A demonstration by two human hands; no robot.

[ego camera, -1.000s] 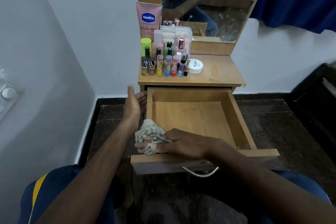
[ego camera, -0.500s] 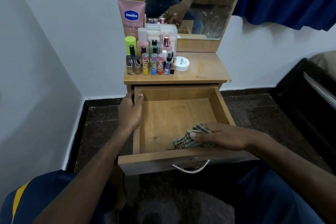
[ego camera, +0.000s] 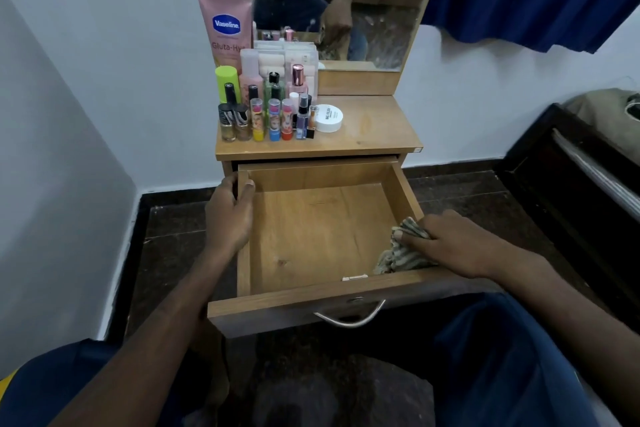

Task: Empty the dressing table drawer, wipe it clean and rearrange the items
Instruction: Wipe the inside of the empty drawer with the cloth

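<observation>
Drawer point(ego camera: 322, 239) gripped by left hand point(ego camera: 228, 215); right hand point(ego camera: 450, 243) presses cloth point(ego camera: 401, 253).

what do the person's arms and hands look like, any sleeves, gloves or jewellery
Both forearms are bare as far as the frame shows, with no sleeves reaching them. The left hand and right hand wear no gloves, and no rings, watch or bracelets are visible. Dark blue clothing with a yellow stripe shows at the lower left.
</observation>
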